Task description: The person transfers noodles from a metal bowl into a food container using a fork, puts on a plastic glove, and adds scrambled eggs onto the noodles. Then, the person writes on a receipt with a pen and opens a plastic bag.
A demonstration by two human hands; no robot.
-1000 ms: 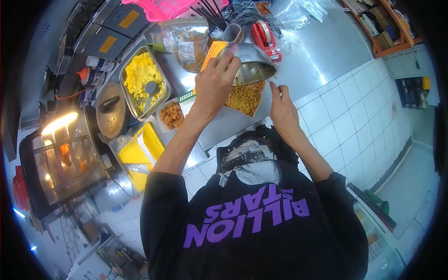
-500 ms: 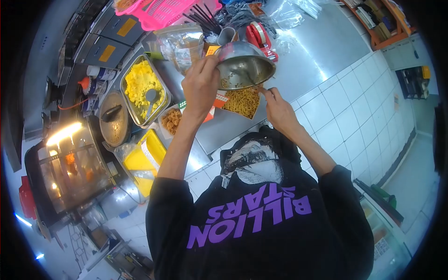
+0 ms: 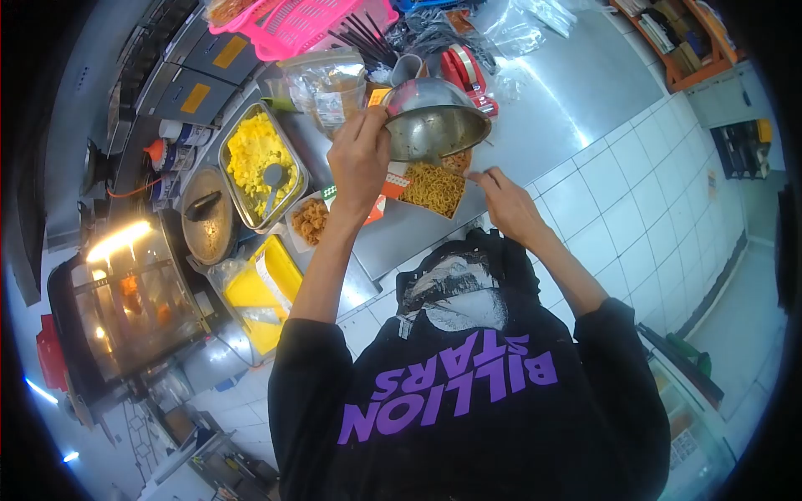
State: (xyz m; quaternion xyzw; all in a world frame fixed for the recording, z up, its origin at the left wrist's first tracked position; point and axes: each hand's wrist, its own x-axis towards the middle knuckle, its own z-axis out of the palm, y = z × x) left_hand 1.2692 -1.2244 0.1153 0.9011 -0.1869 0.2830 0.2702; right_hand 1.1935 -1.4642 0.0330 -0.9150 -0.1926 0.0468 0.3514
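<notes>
My left hand (image 3: 361, 154) is closed on the rim of a metal mixing bowl (image 3: 430, 134), tilted with its opening facing down over the food. Under the bowl, a paper box (image 3: 459, 204) holds noodles (image 3: 432, 188). Some orange-brown food (image 3: 457, 161) shows just behind them, partly covered by the bowl. My right hand (image 3: 508, 204) is at the box's right edge with its fingers pinched together; what they grip, if anything, cannot be made out. Left of my left wrist lies a small container of fried pieces (image 3: 310, 220).
Along the left stand a metal tray of yellow food (image 3: 257, 150) with a ladle, a stone mortar (image 3: 206, 221), a yellow lid (image 3: 266, 288) and a lit display case (image 3: 134, 301). Behind the bowl are a plastic pouch (image 3: 326, 88), a red tape dispenser (image 3: 464, 71) and a pink basket (image 3: 301, 29).
My right hand has drawn slightly down and right, away from the bowl's rim. More of the food behind the noodles shows. My left hand still holds the bowl in nearly the same place.
</notes>
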